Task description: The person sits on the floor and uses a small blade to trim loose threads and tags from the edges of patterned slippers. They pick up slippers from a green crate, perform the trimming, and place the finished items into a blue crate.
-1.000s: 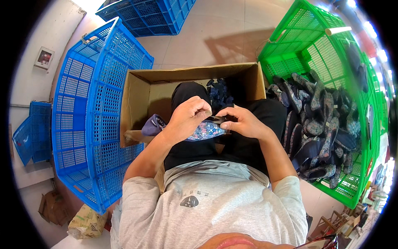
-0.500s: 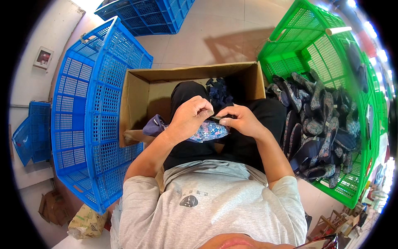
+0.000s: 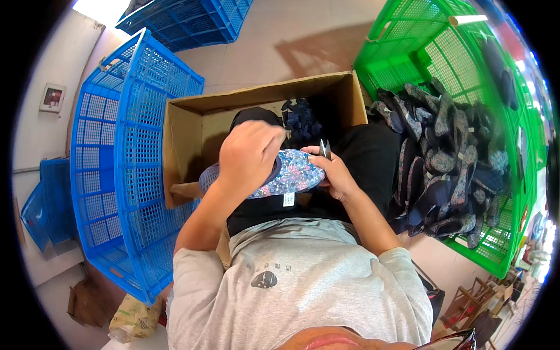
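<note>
Above my lap is a fabric shoe (image 3: 297,174) with a blue and pink floral toe and a dark blue heel part. Its toe end points right, and a white tag (image 3: 289,199) hangs from its near side. My right hand (image 3: 337,175) grips the toe and also holds small scissors (image 3: 324,149), blades pointing away from me and slightly apart; their handles are hidden in the palm. My left hand (image 3: 249,153) is over the shoe's opening with its fingers curled in, slightly blurred. Whatever those fingers pinch, if anything, cannot be made out.
A cardboard box (image 3: 262,87) stands beyond my knees, with dark fabric pieces (image 3: 300,119) in it. Blue crates (image 3: 125,169) stand at the left, another blue crate (image 3: 186,23) at the far left. At the right, a green crate (image 3: 402,52) holds many floral shoes (image 3: 437,157).
My hands were close together over the shoe; now the left has drawn back leftward and the right has moved to the toe. The shoe's floral top and tag show more, and scissor blades now stick up.
</note>
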The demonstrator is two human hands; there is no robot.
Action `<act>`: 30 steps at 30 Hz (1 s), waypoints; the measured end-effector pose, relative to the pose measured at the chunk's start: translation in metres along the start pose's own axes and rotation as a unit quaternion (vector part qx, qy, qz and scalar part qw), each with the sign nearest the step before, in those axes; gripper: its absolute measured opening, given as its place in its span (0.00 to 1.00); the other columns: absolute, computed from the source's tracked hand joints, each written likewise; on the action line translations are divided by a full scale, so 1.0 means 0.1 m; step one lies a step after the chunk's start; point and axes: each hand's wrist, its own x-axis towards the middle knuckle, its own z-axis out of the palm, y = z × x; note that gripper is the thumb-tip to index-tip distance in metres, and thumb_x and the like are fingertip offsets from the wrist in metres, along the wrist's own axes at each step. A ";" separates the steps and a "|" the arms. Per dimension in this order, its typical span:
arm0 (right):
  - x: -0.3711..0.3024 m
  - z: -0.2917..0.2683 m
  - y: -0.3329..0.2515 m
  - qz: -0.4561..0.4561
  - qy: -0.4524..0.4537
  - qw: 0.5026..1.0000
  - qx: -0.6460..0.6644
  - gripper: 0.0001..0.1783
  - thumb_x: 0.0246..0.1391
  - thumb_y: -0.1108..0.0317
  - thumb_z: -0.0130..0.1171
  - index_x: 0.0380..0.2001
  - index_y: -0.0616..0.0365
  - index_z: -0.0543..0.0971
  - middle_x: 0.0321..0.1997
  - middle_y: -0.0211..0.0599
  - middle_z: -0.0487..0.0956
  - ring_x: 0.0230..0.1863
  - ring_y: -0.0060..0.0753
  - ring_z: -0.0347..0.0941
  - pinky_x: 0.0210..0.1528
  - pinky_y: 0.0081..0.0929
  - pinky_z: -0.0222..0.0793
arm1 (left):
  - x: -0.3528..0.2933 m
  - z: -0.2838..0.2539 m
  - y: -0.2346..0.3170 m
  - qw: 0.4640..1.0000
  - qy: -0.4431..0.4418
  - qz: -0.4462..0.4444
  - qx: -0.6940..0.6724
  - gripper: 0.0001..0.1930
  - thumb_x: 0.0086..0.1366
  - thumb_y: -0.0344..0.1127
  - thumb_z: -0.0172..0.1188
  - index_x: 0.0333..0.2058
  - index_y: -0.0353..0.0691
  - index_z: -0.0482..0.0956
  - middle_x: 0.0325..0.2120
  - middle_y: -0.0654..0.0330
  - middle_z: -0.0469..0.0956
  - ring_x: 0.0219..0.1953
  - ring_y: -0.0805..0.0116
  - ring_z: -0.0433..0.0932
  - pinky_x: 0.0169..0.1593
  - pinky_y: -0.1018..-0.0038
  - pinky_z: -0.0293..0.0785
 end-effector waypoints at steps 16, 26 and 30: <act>0.04 -0.06 -0.10 0.053 0.027 0.995 0.083 0.06 0.63 0.66 0.52 0.41 0.51 0.73 0.22 0.34 0.73 0.14 0.15 0.58 0.13 0.13 0.46 | -0.35 -0.18 0.11 0.944 -0.245 -0.211 0.070 0.23 0.57 0.35 0.65 0.52 0.41 0.77 0.35 0.46 0.82 0.40 0.47 0.81 0.45 0.59 0.74; 0.13 -0.15 0.03 0.035 0.041 0.997 0.057 0.08 0.64 0.64 0.54 0.44 0.52 0.75 0.25 0.36 0.76 0.15 0.15 0.60 0.14 0.13 0.48 | -0.33 -0.12 -0.01 0.919 -0.268 -0.281 0.070 0.24 0.59 0.40 0.64 0.55 0.40 0.76 0.38 0.42 0.82 0.43 0.42 0.80 0.49 0.56 0.73; 0.11 -0.14 0.01 0.048 0.023 0.998 0.030 0.13 0.68 0.57 0.50 0.47 0.52 0.74 0.28 0.37 0.78 0.16 0.16 0.63 0.14 0.12 0.48 | -0.36 -0.13 -0.02 0.922 -0.263 -0.277 0.067 0.24 0.60 0.41 0.64 0.54 0.40 0.76 0.37 0.43 0.82 0.43 0.43 0.80 0.48 0.56 0.73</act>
